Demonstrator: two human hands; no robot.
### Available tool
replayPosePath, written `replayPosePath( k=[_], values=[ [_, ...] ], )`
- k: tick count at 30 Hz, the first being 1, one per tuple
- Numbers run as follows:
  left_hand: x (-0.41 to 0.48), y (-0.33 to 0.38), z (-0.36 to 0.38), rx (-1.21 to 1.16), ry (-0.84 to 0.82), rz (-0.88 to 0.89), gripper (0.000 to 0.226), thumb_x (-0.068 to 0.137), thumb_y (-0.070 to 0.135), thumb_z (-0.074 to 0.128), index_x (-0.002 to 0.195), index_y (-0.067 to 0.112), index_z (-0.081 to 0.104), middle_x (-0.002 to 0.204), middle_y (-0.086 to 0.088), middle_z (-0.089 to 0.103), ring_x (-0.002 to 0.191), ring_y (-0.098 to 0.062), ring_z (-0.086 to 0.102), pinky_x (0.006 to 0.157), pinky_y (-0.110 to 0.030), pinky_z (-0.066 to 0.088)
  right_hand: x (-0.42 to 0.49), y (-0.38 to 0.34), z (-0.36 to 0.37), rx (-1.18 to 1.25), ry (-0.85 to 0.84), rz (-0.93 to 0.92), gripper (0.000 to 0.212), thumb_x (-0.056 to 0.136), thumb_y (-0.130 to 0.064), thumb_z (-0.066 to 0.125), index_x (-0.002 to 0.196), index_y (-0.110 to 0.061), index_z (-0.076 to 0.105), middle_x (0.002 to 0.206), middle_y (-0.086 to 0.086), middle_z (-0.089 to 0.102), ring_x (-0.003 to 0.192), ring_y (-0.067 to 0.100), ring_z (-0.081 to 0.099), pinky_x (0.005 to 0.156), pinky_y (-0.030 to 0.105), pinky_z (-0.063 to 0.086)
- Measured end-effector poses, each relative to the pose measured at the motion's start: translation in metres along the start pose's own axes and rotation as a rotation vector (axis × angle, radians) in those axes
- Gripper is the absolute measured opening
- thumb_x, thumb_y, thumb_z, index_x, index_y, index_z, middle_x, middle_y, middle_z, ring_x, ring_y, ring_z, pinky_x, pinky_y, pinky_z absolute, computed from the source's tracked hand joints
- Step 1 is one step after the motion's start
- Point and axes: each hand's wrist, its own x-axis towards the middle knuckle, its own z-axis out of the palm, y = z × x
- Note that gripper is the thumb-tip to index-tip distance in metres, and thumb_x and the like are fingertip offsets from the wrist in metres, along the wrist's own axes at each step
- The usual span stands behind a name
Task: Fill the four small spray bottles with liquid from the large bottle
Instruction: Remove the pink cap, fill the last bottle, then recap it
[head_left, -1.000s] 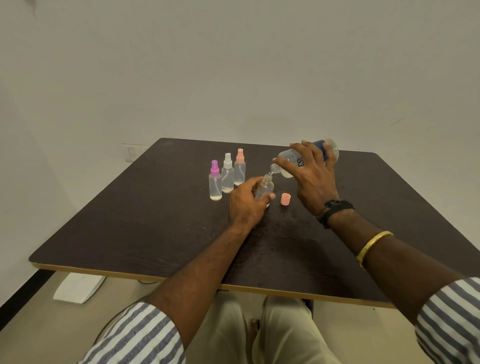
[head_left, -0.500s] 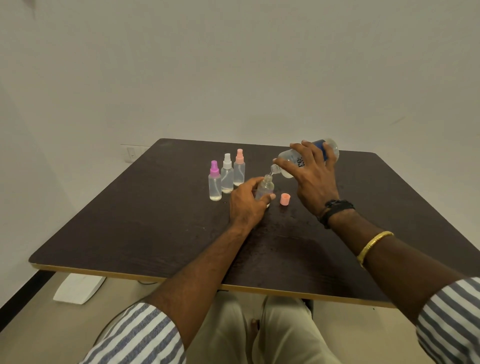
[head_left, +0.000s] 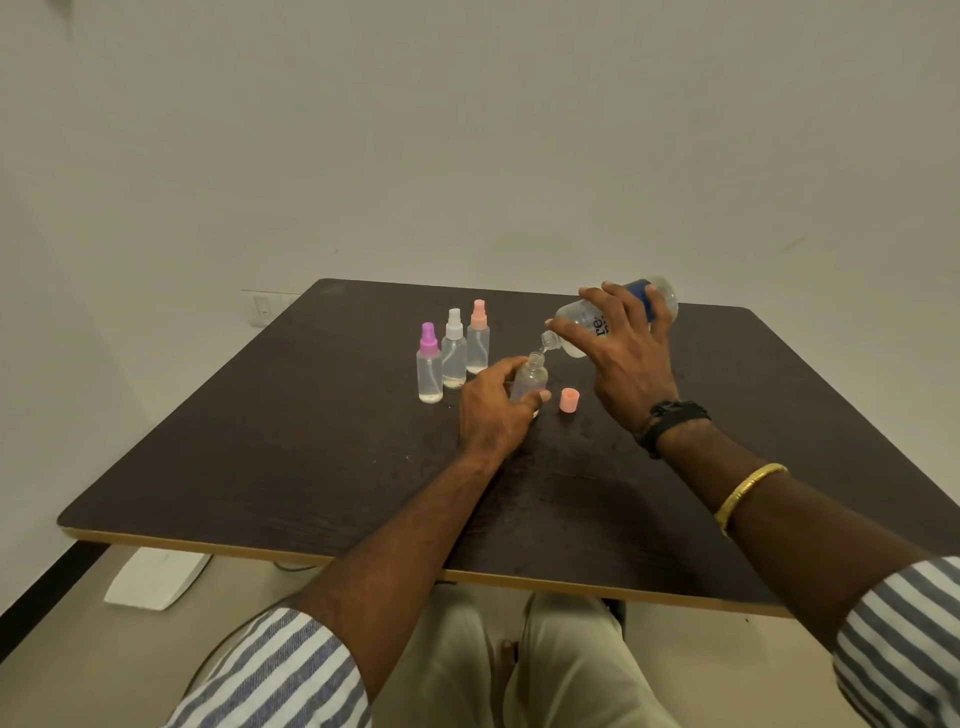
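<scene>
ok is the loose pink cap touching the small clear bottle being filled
Apart. The head view shows the pink plastic cap lying right of the small clear uncapped bottle, a strip of dark table between them.

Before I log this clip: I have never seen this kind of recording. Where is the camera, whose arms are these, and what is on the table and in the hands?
No machine here: a person works with bare hands. The single camera sits on their head, looking forward and down, so both arms reach in from the bottom of the picture. The left hand grips an uncapped small spray bottle standing on the dark table. The right hand holds the large bottle tipped over, its neck just above the small bottle's open mouth, as for pouring. A loose pink cap sits on the table just right of it. Behind the left hand stand three more small bottles with spray tops on: the purple-topped bottle, the white-topped bottle and the pink-topped bottle.
</scene>
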Motion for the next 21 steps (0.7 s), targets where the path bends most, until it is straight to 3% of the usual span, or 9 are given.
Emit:
replayPosePath(
  k=[6, 11, 17, 21],
  values=[
    [-0.0008, -0.0012, 0.0004, -0.006, 0.005, 0.009, 0.053, 0.079, 0.034, 0.083, 0.127, 0.017, 0.066, 0.116, 0.001, 0.071, 0.102, -0.01, 0.064, 0.087, -0.025, 0.054, -0.001, 0.0003, 0.0007, -0.005, 0.002, -0.008, 0.084, 0.065, 0.018, 0.056, 0.133, -0.032, 0.062, 0.144, 0.016, 0.05, 0.14, 0.041, 0.04, 0.118, 0.065, 0.013],
    [-0.0007, -0.0008, 0.0, -0.01, 0.006, 0.004, 0.053, 0.079, 0.033, 0.083, 0.127, 0.017, 0.066, 0.117, 0.001, 0.071, 0.101, -0.008, 0.062, 0.084, -0.018, 0.05, -0.0008, -0.0006, 0.0003, 0.005, 0.005, -0.011, 0.081, 0.068, 0.017, 0.053, 0.133, -0.032, 0.062, 0.145, 0.016, 0.05, 0.14, 0.041, 0.04, 0.118, 0.065, 0.013],
    [-0.0003, -0.0015, 0.0001, -0.007, 0.011, 0.005, 0.053, 0.079, 0.035, 0.083, 0.126, 0.018, 0.066, 0.116, 0.002, 0.072, 0.1, -0.007, 0.063, 0.086, -0.024, 0.053, -0.0004, -0.0035, -0.0022, 0.031, -0.009, -0.009, 0.074, 0.074, 0.003, 0.032, 0.132, -0.031, 0.063, 0.144, 0.018, 0.05, 0.14, 0.042, 0.04, 0.118, 0.066, 0.014],
    [0.0004, -0.0008, 0.0004, -0.009, 0.017, 0.01, 0.051, 0.079, 0.034, 0.083, 0.125, 0.018, 0.067, 0.114, 0.002, 0.072, 0.099, -0.006, 0.062, 0.083, -0.02, 0.05, -0.0005, -0.0045, -0.0027, 0.053, -0.005, -0.008, 0.071, 0.075, 0.002, 0.036, 0.133, -0.03, 0.063, 0.144, 0.018, 0.05, 0.14, 0.042, 0.04, 0.117, 0.066, 0.014]
  ],
)
